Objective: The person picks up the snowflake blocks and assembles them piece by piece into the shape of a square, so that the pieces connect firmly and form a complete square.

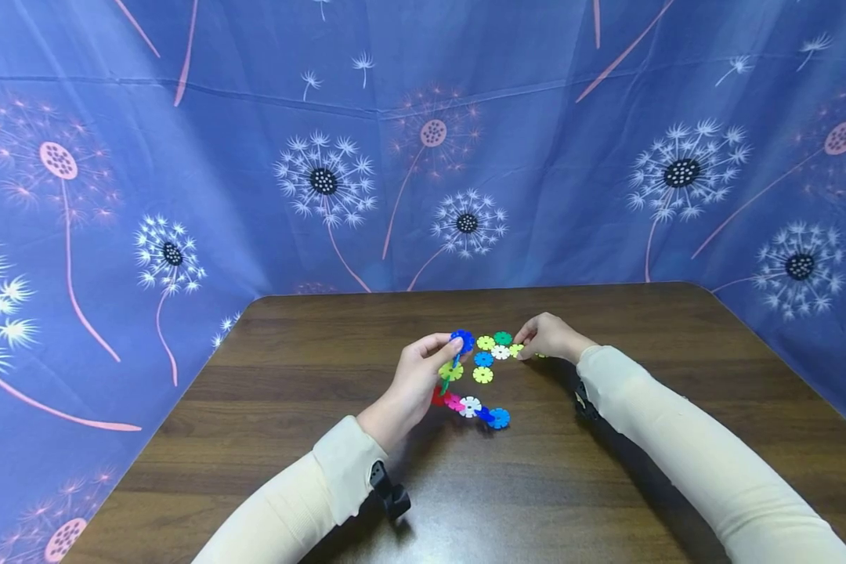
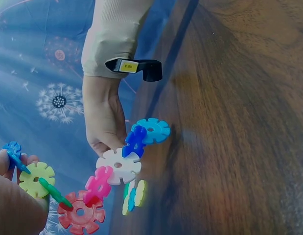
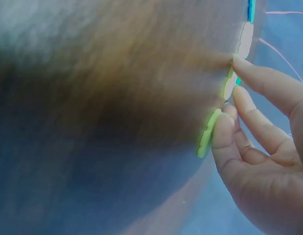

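Observation:
My left hand (image 1: 419, 368) pinches the top dark blue disc (image 1: 463, 341) of a chain of notched plastic interlocking discs. Below it the chain runs through a yellow-green disc (image 2: 36, 179), a green one, a red disc (image 2: 81, 212), a pink disc (image 2: 98, 184), a white disc (image 2: 119, 165) and a dark blue one to a light blue disc (image 2: 153, 130) at its loose end. Farther right, my right hand (image 1: 551, 337) has its fingertips on a loose yellow-green disc (image 1: 515, 351) lying on the table. Another yellow-green disc (image 3: 209, 133) lies by the thumb.
Several loose discs lie between the hands, among them a green disc (image 1: 503, 338), a white disc (image 1: 500, 352), a blue disc (image 1: 483, 359) and a yellow-green one. The brown wooden table (image 1: 268, 360) ends at a blue dandelion-print cloth (image 1: 395, 196) behind.

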The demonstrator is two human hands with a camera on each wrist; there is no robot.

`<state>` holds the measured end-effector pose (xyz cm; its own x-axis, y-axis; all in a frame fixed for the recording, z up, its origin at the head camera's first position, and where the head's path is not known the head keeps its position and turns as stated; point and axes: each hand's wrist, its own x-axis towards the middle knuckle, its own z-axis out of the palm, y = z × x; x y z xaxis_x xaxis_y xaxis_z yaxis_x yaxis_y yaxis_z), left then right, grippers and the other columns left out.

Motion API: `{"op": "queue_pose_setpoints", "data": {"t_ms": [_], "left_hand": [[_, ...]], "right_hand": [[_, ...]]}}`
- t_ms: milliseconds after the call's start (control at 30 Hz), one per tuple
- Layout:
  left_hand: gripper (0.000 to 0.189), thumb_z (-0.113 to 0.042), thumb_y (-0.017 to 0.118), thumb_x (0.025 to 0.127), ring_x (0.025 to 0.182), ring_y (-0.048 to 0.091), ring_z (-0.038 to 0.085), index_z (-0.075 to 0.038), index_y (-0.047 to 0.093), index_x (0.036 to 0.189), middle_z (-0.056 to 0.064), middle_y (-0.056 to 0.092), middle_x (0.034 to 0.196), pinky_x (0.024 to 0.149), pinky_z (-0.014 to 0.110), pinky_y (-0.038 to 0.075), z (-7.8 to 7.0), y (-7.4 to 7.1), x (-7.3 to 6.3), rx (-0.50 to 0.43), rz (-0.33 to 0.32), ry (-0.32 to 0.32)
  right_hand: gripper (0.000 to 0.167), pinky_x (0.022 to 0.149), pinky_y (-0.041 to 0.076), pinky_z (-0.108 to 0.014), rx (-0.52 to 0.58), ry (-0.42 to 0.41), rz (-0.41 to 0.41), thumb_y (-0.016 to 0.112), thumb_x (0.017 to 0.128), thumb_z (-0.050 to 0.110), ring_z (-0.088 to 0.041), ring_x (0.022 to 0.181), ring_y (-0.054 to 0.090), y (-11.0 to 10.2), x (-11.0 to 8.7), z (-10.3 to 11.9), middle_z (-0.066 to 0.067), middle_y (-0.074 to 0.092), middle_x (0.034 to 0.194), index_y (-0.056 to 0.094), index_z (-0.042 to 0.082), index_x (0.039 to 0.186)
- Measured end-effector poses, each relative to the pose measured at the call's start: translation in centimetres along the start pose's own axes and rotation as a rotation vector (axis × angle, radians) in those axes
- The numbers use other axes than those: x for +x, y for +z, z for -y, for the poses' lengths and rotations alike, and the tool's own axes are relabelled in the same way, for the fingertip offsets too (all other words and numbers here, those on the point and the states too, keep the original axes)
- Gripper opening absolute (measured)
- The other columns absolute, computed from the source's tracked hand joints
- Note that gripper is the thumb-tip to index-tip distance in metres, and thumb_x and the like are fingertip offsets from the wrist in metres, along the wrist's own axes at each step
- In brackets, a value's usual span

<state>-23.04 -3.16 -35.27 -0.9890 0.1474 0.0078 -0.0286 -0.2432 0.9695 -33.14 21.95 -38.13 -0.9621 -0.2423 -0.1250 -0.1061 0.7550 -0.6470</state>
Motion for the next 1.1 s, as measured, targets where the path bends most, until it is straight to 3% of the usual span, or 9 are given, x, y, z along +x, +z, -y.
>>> {"op": "queue_pose_setpoints", "data": {"t_ms": [300, 567, 867, 1100], "left_hand": [[0.014, -0.015, 0.066, 0.093, 0.077, 0.067, 0.009, -0.002, 0.069, 0.096, -0.004, 0.071, 0.083, 0.068, 0.022, 0.051, -0.1, -0.1, 0.1, 0.007, 0.004, 0.008], [0.020, -0.016, 0.066, 0.092, 0.080, 0.067, 0.011, 0.002, 0.068, 0.100, -0.001, 0.071, 0.087, 0.070, 0.022, 0.052, 0.1, -0.2, 0.2, 0.019, 0.003, -0.008], [0.015, -0.012, 0.065, 0.092, 0.077, 0.068, 0.010, 0.000, 0.068, 0.100, -0.002, 0.072, 0.085, 0.071, 0.022, 0.053, 0.0, 0.0, 0.2, 0.004, 0.005, 0.019], [0.019, -0.012, 0.065, 0.093, 0.078, 0.069, 0.008, 0.002, 0.067, 0.105, -0.003, 0.072, 0.086, 0.072, 0.022, 0.051, 0.0, -0.2, 0.1, -0.010, -0.006, 0.043]], "right_hand": [[0.026, 0.066, 0.047, -0.028, -0.002, 0.004, 0.033, 0.080, 0.077, 0.010, -0.018, 0.078, 0.054, -0.1, 0.1, 0.0, -0.007, 0.062, 0.088, 0.069, -0.002, 0.097], [0.028, 0.064, 0.047, -0.027, 0.007, 0.006, 0.036, 0.080, 0.074, 0.006, -0.016, 0.073, 0.052, 0.0, 0.0, -0.1, -0.006, 0.060, 0.083, 0.067, -0.003, 0.097], [0.021, 0.066, 0.050, -0.031, 0.188, 0.024, 0.077, 0.073, 0.084, 0.008, -0.014, 0.067, 0.056, -0.8, -0.3, -1.0, -0.003, 0.067, 0.075, 0.067, -0.006, 0.100], [0.026, 0.069, 0.055, -0.029, 0.389, -0.027, 0.157, 0.065, 0.091, 0.003, -0.011, 0.066, 0.061, -1.7, -1.2, 0.5, -0.003, 0.069, 0.078, 0.061, -0.014, 0.109]]}}
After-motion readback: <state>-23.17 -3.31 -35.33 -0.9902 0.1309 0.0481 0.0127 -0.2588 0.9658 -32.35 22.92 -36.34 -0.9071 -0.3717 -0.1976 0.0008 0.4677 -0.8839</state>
